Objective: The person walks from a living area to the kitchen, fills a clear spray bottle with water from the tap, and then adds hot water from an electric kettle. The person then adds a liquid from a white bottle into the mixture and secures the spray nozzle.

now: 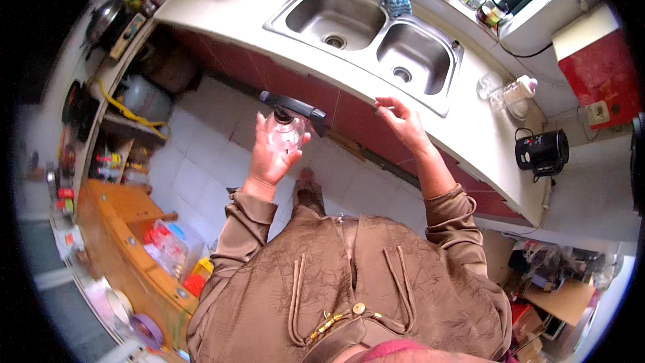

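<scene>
Left hand [272, 151], centre frame, grip wrapped round a clear glass jug [285, 129] from below, fingers up its sides; the jug's black lid and handle [295, 109] sit just above the fingertips, jutting right. Jug is held over the tiled floor [201, 175], in front of the red cabinet fronts [269, 70], not on the bench.

Right hand [403, 121], right of centre, grip loose and holding nothing, fingertips touching the front edge of the pale bench [470, 114] just below the double steel sink [376, 37].

Packages: red box with white top [601, 74] upper right; white pump bottle [521, 89] and black kettle [543, 152] on bench at right; small bottles with red caps [107, 161] on shelf at left; red and yellow packets [195, 275] on the wooden table [114, 222] lower left. Labels too small to tell.
</scene>
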Demonstrator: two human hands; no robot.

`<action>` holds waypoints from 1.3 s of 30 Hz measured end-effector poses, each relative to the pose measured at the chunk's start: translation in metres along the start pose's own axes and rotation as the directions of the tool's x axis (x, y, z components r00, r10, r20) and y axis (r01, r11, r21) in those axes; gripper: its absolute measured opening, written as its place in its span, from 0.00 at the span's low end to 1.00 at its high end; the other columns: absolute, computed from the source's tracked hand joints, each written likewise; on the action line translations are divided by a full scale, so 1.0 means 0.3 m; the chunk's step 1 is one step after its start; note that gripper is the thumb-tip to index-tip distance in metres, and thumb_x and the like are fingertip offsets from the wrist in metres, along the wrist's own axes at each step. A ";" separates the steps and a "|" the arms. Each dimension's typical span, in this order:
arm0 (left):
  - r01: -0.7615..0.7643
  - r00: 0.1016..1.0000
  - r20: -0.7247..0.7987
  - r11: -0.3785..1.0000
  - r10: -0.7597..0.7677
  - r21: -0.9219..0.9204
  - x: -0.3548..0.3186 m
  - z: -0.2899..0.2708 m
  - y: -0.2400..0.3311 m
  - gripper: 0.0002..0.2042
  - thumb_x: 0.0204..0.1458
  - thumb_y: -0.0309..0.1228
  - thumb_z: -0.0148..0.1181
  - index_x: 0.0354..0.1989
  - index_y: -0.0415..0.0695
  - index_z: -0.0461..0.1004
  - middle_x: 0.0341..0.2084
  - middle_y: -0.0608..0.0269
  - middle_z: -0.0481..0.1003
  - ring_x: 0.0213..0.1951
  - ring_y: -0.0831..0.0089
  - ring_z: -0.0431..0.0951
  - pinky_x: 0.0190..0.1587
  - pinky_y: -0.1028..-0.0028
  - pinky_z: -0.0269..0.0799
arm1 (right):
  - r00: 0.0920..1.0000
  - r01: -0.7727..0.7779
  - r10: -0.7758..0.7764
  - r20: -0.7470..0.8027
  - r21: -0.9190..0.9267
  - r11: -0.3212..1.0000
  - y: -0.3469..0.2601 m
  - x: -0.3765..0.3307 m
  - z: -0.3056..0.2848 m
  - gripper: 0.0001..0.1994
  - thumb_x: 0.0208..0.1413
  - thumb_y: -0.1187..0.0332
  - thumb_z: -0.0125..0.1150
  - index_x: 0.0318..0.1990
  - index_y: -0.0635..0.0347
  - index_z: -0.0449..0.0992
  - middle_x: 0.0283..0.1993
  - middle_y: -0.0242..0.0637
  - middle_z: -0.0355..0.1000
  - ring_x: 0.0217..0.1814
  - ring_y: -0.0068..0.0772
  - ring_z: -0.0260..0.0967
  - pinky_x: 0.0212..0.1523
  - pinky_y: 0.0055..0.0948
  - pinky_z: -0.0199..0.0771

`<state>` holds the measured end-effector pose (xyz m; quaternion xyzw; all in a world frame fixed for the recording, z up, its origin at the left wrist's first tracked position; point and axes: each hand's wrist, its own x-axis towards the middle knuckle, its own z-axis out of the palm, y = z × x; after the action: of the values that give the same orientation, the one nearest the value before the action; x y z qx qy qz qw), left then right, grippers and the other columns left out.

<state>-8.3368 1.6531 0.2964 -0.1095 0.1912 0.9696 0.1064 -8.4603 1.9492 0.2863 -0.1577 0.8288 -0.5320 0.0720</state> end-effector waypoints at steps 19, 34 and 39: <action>0.103 0.991 0.062 0.971 -0.119 0.217 1.282 0.022 0.435 0.31 0.57 0.62 0.42 0.66 0.62 0.57 0.53 0.59 0.69 0.43 0.61 0.78 0.30 0.73 0.82 | 0.860 0.020 -0.240 -0.451 -0.441 0.897 0.240 1.439 -0.170 0.30 0.51 0.63 0.60 0.63 0.55 0.63 0.63 0.51 0.62 0.63 0.51 0.61 0.60 0.38 0.63; 0.321 0.907 0.178 0.899 -0.383 0.299 1.848 -0.034 0.457 0.32 0.58 0.59 0.43 0.67 0.58 0.52 0.54 0.61 0.65 0.48 0.61 0.75 0.36 0.72 0.81 | 0.965 0.062 -0.067 -0.254 -0.027 0.998 0.212 1.313 0.125 0.32 0.50 0.69 0.67 0.63 0.59 0.61 0.65 0.42 0.62 0.67 0.36 0.59 0.64 0.37 0.60; 0.272 0.889 0.233 0.865 -0.393 0.421 1.876 -0.035 0.451 0.30 0.59 0.53 0.47 0.65 0.48 0.56 0.53 0.60 0.69 0.51 0.65 0.74 0.44 0.70 0.78 | 0.905 0.081 0.089 -0.415 0.375 0.924 0.183 1.415 0.263 0.40 0.47 0.69 0.71 0.67 0.59 0.54 0.61 0.41 0.62 0.61 0.30 0.63 0.60 0.35 0.67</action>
<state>-8.9053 1.6191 0.1916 0.0357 0.3327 0.8857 0.3217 -8.8467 1.7591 0.2239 -0.0195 0.7047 -0.7048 -0.0794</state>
